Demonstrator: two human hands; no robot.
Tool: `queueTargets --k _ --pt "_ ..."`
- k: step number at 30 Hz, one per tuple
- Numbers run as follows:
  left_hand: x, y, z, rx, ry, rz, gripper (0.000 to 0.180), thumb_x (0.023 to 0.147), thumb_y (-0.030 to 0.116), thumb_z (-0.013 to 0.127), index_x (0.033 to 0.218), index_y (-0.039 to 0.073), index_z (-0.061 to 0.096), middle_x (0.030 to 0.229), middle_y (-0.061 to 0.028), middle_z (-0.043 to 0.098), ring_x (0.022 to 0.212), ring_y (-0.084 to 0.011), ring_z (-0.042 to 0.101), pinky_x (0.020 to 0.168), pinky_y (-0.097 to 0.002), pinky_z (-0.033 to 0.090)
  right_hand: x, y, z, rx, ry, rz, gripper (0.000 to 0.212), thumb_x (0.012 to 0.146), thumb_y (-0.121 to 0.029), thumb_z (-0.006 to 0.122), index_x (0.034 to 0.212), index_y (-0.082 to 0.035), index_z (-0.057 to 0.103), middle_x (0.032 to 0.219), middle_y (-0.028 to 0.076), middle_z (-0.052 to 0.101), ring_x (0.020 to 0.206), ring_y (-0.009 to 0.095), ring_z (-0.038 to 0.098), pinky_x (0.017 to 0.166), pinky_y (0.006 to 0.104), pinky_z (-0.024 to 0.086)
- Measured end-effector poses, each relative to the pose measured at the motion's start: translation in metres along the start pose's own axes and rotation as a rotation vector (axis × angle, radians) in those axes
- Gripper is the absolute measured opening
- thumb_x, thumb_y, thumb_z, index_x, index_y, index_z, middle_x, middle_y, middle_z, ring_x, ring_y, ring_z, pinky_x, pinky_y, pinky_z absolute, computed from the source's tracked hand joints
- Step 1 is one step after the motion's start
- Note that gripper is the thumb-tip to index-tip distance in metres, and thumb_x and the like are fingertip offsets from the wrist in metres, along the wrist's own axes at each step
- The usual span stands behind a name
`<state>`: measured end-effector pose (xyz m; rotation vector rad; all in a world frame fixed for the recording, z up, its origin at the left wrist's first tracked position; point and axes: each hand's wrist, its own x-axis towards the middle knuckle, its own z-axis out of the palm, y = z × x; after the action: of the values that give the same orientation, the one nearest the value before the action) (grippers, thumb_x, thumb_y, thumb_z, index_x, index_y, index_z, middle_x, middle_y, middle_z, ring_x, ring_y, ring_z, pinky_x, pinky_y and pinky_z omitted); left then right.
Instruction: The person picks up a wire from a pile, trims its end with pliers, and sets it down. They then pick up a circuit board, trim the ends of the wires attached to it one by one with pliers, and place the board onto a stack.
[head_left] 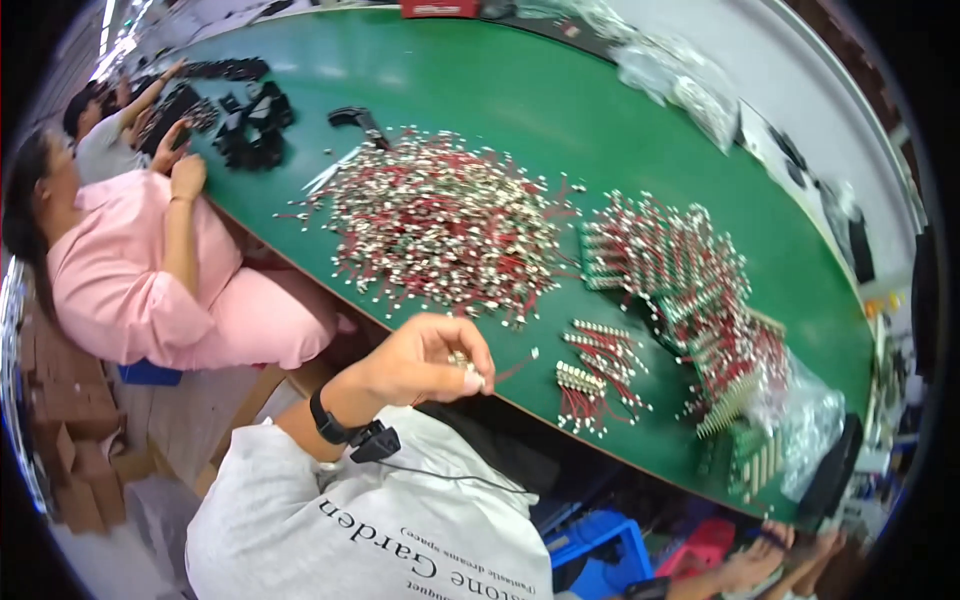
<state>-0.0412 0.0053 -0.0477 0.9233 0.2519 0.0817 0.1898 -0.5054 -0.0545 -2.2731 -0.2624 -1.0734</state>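
While the left hand [425,362] hovers at the near edge of the green counter [600,130], its grip is pinched tight, thumb and forefinger closed on small white connectors [458,360], one red lead [515,370] poking out rightward. Right hand: cannot tell its grip (blurred hands [762,562] at lower right, owner unclear). Large heap [440,225] of similar wired connectors lies on the counter ahead; two small rows [580,378] sit right of the left hand. Farther right, wired circuit boards [660,250] run toward a clear plastic bag [815,425]. Co-worker in pink [130,270] sits left.
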Motion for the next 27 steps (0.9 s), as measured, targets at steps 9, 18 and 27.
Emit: queueTargets --k 9,18,27 --pt "0.028 0.070 -0.039 0.507 0.517 0.473 0.028 0.084 0.011 0.073 0.107 -0.001 0.066 0.068 0.0042 0.052 0.055 -0.0021 0.042 0.049 -0.0206 0.032 -0.066 -0.119 0.034 1.167 -0.113 0.145 0.065 0.094 -0.060 0.039 0.124 -0.003 0.047 0.112 0.019 0.058 0.094 0.035 0.056 0.090 0.0469 0.046" --pt "0.001 0.072 -0.058 0.079 0.447 0.370 0.037 0.092 0.008 0.056 0.126 -0.007 0.056 0.083 0.0017 0.057 0.065 -0.0059 0.050 0.056 -0.0207 0.039 -0.123 -0.233 0.081 1.462 -0.412 0.323 0.044 0.093 -0.036 0.042 0.119 -0.001 0.048 0.096 0.012 0.054 0.083 0.024 0.052 0.085 0.0409 0.045" --pt "-0.003 0.012 -0.037 -0.165 0.097 0.405 0.024 0.092 -0.002 0.056 0.115 -0.006 0.061 0.113 -0.0164 0.064 0.108 -0.0276 0.063 0.092 -0.0356 0.054 -0.140 -0.345 0.117 1.442 -1.007 0.377 0.042 0.086 -0.001 0.060 0.126 0.004 0.048 0.093 0.012 0.055 0.084 0.020 0.055 0.078 0.0367 0.049"
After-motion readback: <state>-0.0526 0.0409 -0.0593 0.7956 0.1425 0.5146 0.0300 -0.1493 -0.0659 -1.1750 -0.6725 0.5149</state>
